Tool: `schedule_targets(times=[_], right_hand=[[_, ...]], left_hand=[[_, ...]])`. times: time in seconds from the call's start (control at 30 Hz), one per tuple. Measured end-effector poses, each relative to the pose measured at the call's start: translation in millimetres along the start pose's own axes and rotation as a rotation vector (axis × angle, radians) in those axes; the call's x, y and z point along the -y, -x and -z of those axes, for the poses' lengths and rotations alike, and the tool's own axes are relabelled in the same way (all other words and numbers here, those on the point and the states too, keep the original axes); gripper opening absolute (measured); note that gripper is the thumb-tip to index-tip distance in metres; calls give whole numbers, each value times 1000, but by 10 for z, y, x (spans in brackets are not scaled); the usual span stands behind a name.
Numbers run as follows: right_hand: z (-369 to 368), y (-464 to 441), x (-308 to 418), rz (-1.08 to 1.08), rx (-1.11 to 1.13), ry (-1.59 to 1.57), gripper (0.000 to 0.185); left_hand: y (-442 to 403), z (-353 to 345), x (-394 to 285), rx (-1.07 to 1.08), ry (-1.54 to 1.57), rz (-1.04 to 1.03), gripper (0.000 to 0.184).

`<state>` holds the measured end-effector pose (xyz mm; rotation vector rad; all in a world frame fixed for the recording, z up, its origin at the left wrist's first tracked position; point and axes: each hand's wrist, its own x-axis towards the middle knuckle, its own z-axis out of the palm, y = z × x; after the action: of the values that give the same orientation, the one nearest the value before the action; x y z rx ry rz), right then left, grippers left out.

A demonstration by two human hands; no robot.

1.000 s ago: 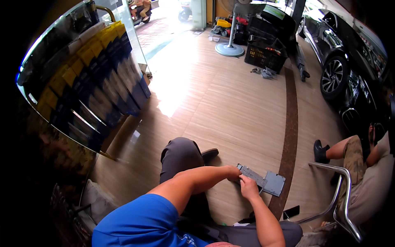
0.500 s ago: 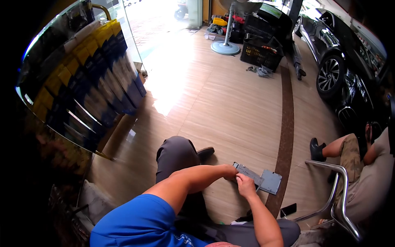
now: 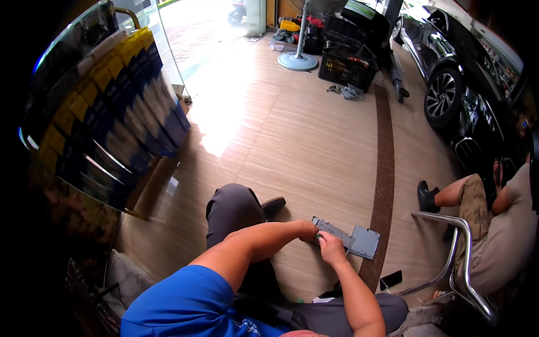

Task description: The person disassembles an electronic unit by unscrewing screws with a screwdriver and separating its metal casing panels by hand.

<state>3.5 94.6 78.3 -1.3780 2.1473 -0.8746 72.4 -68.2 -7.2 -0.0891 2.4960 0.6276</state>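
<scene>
My left hand is closed on the near left end of a grey metal case with rows of small slots or marks. My right hand is closed just beside it, fingertips bunched against the case's near side. A bit of green shows at these fingertips, too small to name. Beyond the case's right end, a flat grey metal plate with small tabs along its edges lies on the floor; whether the two touch, I cannot tell.
A dark phone lies on the floor to my right, near a chrome-framed chair where another person sits. A display rack stands left. Farther off are a fan stand, a black crate and a black car.
The whole view has shifted slightly, so everything sits a little further left. Green now shows at my right fingertips. Both hands stay at the metal case.
</scene>
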Motion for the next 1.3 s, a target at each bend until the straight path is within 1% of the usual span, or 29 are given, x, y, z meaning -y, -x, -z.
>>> schedule_targets(times=[0.07,0.17,0.3,0.4,0.47,0.6,0.7,0.77,0.8,0.9,0.97,1.0,1.07,1.17,1.3], right_hand=[[-17,3,-9,53,1,-33,23],[26,7,67,75,31,-45,24],[13,9,68,62,48,-40,24],[0,6,73,60,35,-41,23],[11,5,99,36,38,-72,22],[0,4,52,30,71,-65,22],[18,5,85,21,29,-40,22],[25,3,95,-135,31,-35,20],[31,-1,100,-135,32,-36,20],[49,-3,80,-97,19,21,19],[35,-9,38,7,-1,28,19],[25,-9,29,7,-1,28,19],[10,-9,12,90,-20,31,17],[40,5,73,50,35,71,17],[29,22,79,69,19,54,16]], left_hand=[[-2,-9,10,-5,34,9,27],[-76,-104,64,-30,96,28,27],[-2,1,15,13,74,5,29],[21,6,-9,5,85,18,28],[91,62,-55,-51,93,49,27],[104,101,-63,-6,42,18,28],[122,103,-76,-16,45,23,27],[110,108,-76,7,19,25,28],[112,112,-77,8,19,26,28],[98,92,-71,5,33,21,29],[60,43,-41,-14,23,20,30],[81,62,-56,-14,23,19,30],[130,106,-77,-16,29,14,30],[150,123,-80,-8,52,17,30],[136,109,-77,-4,88,34,29]])
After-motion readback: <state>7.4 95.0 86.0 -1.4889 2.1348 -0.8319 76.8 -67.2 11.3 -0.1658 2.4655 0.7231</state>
